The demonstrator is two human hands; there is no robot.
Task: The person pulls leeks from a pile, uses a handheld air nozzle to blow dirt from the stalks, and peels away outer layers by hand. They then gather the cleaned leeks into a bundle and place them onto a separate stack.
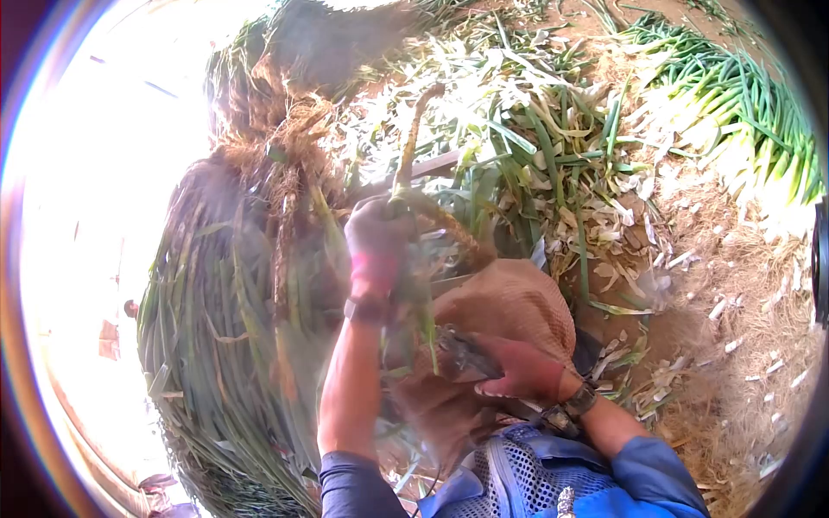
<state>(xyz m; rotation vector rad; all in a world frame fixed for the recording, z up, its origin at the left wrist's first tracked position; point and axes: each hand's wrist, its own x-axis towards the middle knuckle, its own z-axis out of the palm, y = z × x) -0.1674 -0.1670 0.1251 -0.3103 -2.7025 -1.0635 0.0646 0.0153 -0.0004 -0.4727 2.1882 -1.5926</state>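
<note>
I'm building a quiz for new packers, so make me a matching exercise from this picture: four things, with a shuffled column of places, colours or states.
1. left hand
2. cloth
3. mesh garment
4. pale-stemmed onions

A. brown
B. picture's top right
C. holding a stalk
D. blue

Pairs: 1-C, 2-A, 3-D, 4-B

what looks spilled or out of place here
Leaf scraps lie in a loose tangle beyond the left hand, and short white pieces are scattered over the ground at the picture's right. Both look messy against the orderly row of green onions.
</note>
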